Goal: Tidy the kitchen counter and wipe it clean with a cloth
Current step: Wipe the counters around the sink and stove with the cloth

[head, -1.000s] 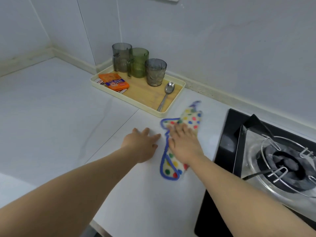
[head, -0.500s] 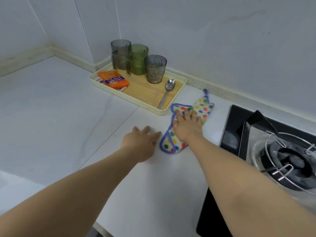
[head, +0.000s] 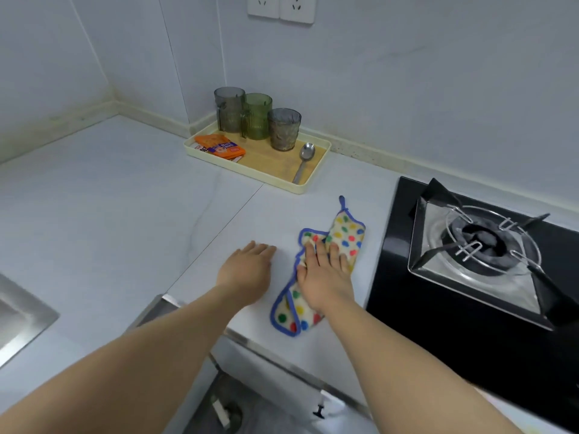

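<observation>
A cream cloth with coloured dots and a blue border [head: 346,233] lies crumpled on the white counter [head: 109,214], left of the stove. My right hand [head: 324,274] presses flat on the cloth with fingers spread. Beside it, my left hand [head: 247,272] rests palm down on the bare counter, a little left of the cloth and apart from it.
A cream tray [head: 310,186] at the back wall holds three tumblers [head: 257,120], orange packets [head: 219,147] and a spoon [head: 304,161]. A black gas stove [head: 470,255] sits to the right. A steel sink edge [head: 22,317] shows at far left. The counter's front edge is close below my hands.
My right hand has drawn the cloth back toward me, away from the tray. The left hand stays flat in about the same spot. The camera has pulled back and up.
</observation>
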The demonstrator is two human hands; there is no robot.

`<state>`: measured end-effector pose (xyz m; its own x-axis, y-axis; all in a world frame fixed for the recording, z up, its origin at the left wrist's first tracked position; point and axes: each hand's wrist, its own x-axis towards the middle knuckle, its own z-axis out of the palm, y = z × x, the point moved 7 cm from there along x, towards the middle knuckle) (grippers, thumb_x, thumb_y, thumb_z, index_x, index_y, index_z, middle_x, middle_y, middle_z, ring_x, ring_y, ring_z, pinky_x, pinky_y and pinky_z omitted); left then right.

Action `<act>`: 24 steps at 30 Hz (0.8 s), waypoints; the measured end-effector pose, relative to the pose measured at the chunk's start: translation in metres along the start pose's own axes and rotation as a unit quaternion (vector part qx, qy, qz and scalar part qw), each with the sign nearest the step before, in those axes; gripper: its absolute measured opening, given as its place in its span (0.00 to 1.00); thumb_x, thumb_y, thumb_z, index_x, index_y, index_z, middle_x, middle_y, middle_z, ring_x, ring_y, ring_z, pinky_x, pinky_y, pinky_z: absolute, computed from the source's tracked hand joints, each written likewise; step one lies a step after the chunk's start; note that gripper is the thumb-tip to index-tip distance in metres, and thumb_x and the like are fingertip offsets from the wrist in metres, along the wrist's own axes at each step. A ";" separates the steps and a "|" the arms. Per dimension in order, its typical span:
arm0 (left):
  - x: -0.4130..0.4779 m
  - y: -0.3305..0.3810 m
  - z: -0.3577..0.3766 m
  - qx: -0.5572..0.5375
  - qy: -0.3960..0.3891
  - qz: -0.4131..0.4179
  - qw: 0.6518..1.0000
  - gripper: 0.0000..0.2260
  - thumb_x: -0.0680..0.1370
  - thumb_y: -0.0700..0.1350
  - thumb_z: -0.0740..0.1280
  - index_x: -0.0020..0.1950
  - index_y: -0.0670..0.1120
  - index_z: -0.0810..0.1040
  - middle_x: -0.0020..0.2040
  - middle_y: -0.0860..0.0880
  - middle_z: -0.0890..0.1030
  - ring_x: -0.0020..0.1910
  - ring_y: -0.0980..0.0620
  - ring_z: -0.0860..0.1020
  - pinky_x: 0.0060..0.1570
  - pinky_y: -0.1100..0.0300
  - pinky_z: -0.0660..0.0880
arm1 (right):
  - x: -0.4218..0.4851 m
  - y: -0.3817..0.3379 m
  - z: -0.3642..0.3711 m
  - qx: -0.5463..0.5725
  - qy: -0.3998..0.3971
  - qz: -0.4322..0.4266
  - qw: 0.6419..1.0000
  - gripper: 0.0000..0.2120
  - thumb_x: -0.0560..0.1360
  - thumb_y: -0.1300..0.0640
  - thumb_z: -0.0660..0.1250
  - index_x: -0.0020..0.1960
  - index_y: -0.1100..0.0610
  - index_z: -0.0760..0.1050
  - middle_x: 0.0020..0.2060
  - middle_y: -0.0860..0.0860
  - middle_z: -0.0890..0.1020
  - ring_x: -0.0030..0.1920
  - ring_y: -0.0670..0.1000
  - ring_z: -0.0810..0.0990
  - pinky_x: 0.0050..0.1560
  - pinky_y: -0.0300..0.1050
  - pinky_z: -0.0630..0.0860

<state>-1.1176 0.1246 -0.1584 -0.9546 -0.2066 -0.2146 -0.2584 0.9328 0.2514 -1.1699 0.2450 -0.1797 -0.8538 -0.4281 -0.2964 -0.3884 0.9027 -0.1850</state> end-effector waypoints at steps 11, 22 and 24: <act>-0.135 -0.003 0.032 -0.010 -0.001 0.072 0.997 0.19 0.83 0.42 0.49 0.74 0.45 0.61 0.73 0.50 0.65 0.75 0.47 0.58 0.70 0.54 0.60 | -0.138 0.006 0.038 -0.043 -0.003 0.053 0.998 0.25 0.83 0.53 0.43 0.77 0.58 0.41 0.77 0.53 0.43 0.77 0.53 0.42 0.76 0.46 0.38; -0.194 -0.013 0.007 -0.062 0.006 0.048 0.997 0.18 0.82 0.41 0.50 0.73 0.46 0.63 0.71 0.48 0.67 0.70 0.48 0.64 0.64 0.55 0.65 | -0.199 -0.009 0.025 0.033 0.022 0.115 0.993 0.16 0.77 0.68 0.53 0.62 0.63 0.70 0.59 0.60 0.76 0.59 0.59 0.76 0.51 0.47 0.72; -0.195 -0.019 -0.004 -0.067 0.007 0.037 0.997 0.19 0.82 0.40 0.51 0.74 0.46 0.61 0.73 0.49 0.65 0.73 0.50 0.60 0.68 0.56 0.62 | -0.195 -0.021 0.013 0.076 0.034 0.100 0.991 0.14 0.78 0.68 0.52 0.59 0.63 0.71 0.56 0.60 0.77 0.56 0.59 0.77 0.46 0.44 0.69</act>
<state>-0.9273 0.1458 -0.1171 -0.9736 -0.1429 -0.1781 -0.2033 0.8976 0.3911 -0.9906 0.3093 -0.1297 -0.9317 -0.2322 -0.2794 -0.1561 0.9503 -0.2692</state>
